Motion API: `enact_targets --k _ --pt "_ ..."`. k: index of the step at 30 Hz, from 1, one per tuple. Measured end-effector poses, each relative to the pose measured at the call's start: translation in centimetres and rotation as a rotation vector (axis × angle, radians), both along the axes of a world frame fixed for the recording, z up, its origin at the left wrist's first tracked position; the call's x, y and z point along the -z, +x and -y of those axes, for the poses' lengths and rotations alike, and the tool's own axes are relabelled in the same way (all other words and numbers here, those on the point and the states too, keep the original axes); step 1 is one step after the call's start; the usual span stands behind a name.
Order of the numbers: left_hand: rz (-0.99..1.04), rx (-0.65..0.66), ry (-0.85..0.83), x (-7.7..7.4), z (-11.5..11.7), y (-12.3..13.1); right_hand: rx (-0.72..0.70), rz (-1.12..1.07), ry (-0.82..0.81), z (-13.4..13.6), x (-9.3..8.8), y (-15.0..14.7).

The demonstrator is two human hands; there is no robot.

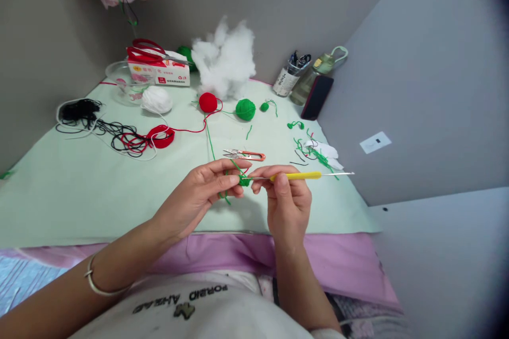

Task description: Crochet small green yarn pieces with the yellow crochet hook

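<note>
Between the fingertips of my left hand is a small green crochet piece, with green yarn running over the fingers and back across the table. My right hand is closed around a crochet hook with a yellow handle. The hook's left tip touches the green piece, and a second thin metal end sticks out to the right. A short bit of red thread shows by the piece. Just beyond my hands lie orange-handled thread snips.
A red yarn ball, a green yarn ball and a white yarn ball lie farther back. Behind them is fluffy white stuffing. Red scissors rest on a box. A phone leans against a bottle. Green scraps lie right.
</note>
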State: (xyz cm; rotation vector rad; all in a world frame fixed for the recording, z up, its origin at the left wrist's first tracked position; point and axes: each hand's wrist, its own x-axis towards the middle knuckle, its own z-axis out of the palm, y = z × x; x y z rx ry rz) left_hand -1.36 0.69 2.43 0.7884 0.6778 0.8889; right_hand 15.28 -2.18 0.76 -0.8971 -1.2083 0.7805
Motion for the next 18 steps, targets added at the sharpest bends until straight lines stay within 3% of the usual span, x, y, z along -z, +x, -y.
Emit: enact_targets --k 5,11,15,18 --pt "-0.091 -0.062 0.121 -0.1 0.2 -0.1 0.102 0.222 0.147 0.9 -0.4 -0.3" --pt "-0.358 -0.198 0.357 -0.8 1.1 0.0 0.228 0.478 0.371 1.4 -0.5 -0.3" --pt "-0.384 -0.285 0.413 -1.2 2.2 0.6 0.252 0.531 0.486 1.6 -0.4 -0.1" --pt "-0.335 -0.262 0.357 -1.0 2.3 0.8 0.254 0.448 0.458 1.6 -0.5 -0.1"
